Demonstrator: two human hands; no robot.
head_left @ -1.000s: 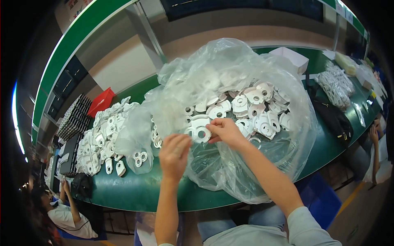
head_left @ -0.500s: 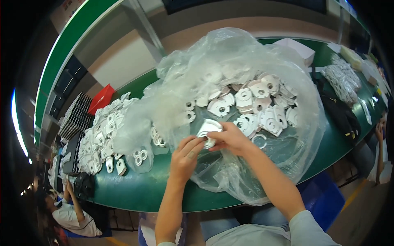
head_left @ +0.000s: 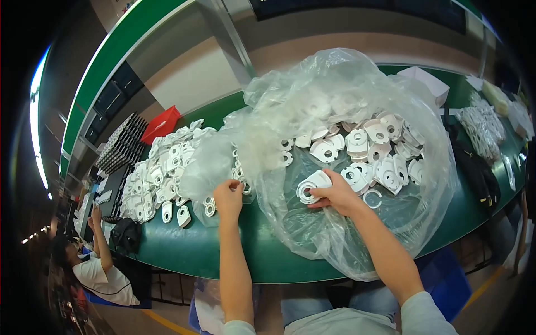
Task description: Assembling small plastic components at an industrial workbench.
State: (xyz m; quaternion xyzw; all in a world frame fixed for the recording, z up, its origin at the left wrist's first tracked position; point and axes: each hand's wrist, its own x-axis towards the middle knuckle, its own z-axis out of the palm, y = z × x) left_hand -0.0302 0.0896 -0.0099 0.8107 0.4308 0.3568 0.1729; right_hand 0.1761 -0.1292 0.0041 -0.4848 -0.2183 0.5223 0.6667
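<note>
In my right hand [head_left: 338,195] is a white plastic part [head_left: 314,185], rounded at one end, with a ring-edged hole; my thumb presses on it from the near side. It is above the opened clear plastic bag [head_left: 301,234], where many similar white parts [head_left: 379,131] lie heaped. My left hand [head_left: 229,198] is off to the left, over the bag's left fold, fingertips pinched together beside small white rings [head_left: 210,207]. What those fingertips hold, if anything, is too small to make out.
A large pile of white parts [head_left: 162,178] covers the green table [head_left: 268,262] at left, near a red bin [head_left: 161,124] and stacked black trays [head_left: 121,144]. A black bag [head_left: 473,170] and bundled white pieces [head_left: 481,131] lie at right. A co-worker [head_left: 100,268] sits at far left.
My left hand has left the white part and moved left to the small rings. My right hand keeps the part and has shifted slightly right. The whole view has shifted a little.
</note>
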